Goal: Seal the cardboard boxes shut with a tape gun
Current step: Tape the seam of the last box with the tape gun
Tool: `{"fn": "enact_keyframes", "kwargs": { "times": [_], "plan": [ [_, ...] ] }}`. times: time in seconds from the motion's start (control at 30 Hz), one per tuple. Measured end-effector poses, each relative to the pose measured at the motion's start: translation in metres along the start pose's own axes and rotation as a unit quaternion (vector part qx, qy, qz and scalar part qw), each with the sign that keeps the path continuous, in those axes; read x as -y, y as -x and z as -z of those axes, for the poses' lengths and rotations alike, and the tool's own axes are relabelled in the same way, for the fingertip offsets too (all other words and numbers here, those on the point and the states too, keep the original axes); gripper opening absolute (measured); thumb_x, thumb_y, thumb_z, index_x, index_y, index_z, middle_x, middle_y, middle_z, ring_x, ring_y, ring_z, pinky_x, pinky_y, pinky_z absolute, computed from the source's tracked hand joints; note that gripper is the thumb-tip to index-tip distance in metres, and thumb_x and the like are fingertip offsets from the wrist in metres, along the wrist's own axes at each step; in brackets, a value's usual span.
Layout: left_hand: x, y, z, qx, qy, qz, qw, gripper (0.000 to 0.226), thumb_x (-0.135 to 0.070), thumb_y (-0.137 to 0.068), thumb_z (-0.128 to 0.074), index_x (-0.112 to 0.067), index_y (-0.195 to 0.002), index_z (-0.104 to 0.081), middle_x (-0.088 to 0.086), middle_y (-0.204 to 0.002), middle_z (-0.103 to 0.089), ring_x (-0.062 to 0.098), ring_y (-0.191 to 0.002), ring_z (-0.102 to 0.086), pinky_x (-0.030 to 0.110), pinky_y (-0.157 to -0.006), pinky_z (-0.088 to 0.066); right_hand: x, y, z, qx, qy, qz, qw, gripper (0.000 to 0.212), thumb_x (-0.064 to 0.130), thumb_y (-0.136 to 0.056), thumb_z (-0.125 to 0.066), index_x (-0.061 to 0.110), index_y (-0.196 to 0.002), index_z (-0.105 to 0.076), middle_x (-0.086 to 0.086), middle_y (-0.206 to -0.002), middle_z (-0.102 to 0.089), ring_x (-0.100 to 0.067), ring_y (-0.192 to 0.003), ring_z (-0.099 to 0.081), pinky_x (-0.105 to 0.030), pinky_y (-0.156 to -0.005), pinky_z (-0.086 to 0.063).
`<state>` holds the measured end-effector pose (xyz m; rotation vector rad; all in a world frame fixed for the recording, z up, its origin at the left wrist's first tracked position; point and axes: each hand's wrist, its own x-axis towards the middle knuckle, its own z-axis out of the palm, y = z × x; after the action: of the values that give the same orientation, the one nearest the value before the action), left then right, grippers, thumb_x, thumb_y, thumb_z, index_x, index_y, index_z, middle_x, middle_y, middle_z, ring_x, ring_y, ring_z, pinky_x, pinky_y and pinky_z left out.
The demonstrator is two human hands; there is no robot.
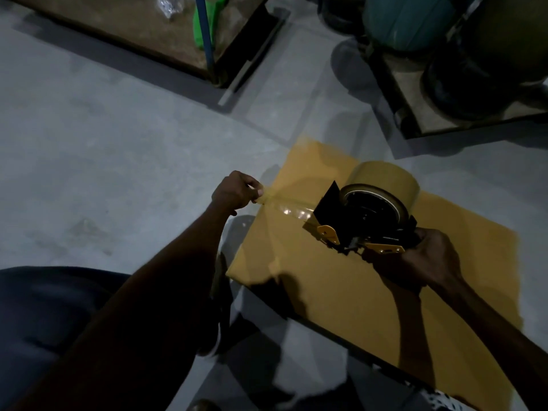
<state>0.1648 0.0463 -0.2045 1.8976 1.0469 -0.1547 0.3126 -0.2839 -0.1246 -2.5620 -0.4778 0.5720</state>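
A brown cardboard box (341, 286) lies on the grey floor at centre right, its top facing me. My right hand (421, 259) grips the handle of a black and yellow tape gun (358, 223) that carries a tan tape roll (385, 179), held just above the box top. A clear strip of tape (284, 207) runs from the gun's mouth leftwards to the box's left edge. There my left hand (237, 189) pinches the free end of the tape between thumb and fingertips.
A wooden pallet (142, 28) with a green and blue object lies at the upper left. A second pallet (415, 93) at the upper right carries dark drums and a teal container. My dark-trousered knee (50, 307) is at the lower left.
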Motion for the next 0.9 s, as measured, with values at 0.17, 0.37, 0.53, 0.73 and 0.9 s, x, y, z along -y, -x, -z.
{"fn": "enact_keyframes", "kwargs": {
  "times": [0.17,0.37,0.53,0.73,0.9],
  "plan": [
    [-0.003,-0.005,-0.013,0.013,-0.043,0.010,0.999,0.026,-0.034,-0.091,-0.068,-0.024,-0.114,-0.072,0.005,-0.110,-0.073,0.019,-0.088,-0.063,0.027,-0.058,-0.047,0.002,0.003,-0.010,0.025,-0.003,0.004,1.000,0.031,0.042,-0.069,-0.071,0.025,-0.056,-0.049,0.003,-0.051,-0.051,-0.019,-0.049,-0.046,-0.026,-0.050,-0.032],
    [0.025,-0.001,-0.009,-0.021,-0.148,0.116,0.982,0.091,-0.061,-0.081,-0.068,-0.007,-0.146,-0.035,0.017,-0.145,-0.047,0.037,-0.127,-0.050,0.050,-0.094,-0.051,-0.017,-0.007,-0.024,0.084,0.038,-0.014,0.996,0.024,0.030,-0.079,-0.077,0.025,-0.066,-0.057,-0.001,-0.064,-0.062,-0.021,-0.061,-0.058,-0.027,-0.055,-0.038],
    [0.018,0.016,-0.031,-0.107,0.078,-0.035,0.991,0.043,-0.052,-0.089,-0.061,-0.012,-0.083,-0.075,0.009,-0.082,-0.074,0.022,-0.082,-0.069,0.037,-0.075,-0.052,-0.023,-0.018,-0.028,0.105,0.047,-0.005,0.993,0.015,0.028,-0.082,-0.074,0.017,-0.074,-0.066,-0.004,-0.069,-0.067,-0.021,-0.063,-0.062,-0.029,-0.057,-0.045],
    [0.008,-0.007,-0.025,-0.121,0.048,-0.043,0.991,0.036,-0.038,-0.097,-0.054,-0.012,-0.117,-0.069,0.013,-0.105,-0.072,0.031,-0.101,-0.065,0.027,-0.075,-0.041,0.020,-0.028,-0.044,0.143,-0.013,0.057,0.988,0.020,0.038,-0.076,-0.078,0.023,-0.086,-0.069,0.000,-0.075,-0.069,-0.019,-0.071,-0.064,-0.030,-0.062,-0.047],
    [0.013,-0.016,-0.030,-0.152,-0.003,-0.034,0.988,0.056,-0.060,-0.096,-0.039,-0.016,-0.125,-0.059,0.012,-0.114,-0.068,0.034,-0.105,-0.062,0.039,-0.085,-0.047,0.019,-0.040,-0.056,0.138,-0.036,0.054,0.988,0.023,0.040,-0.073,-0.079,0.028,-0.091,-0.073,0.005,-0.080,-0.073,-0.017,-0.078,-0.069,-0.034,-0.071,-0.055]
  ]
}}
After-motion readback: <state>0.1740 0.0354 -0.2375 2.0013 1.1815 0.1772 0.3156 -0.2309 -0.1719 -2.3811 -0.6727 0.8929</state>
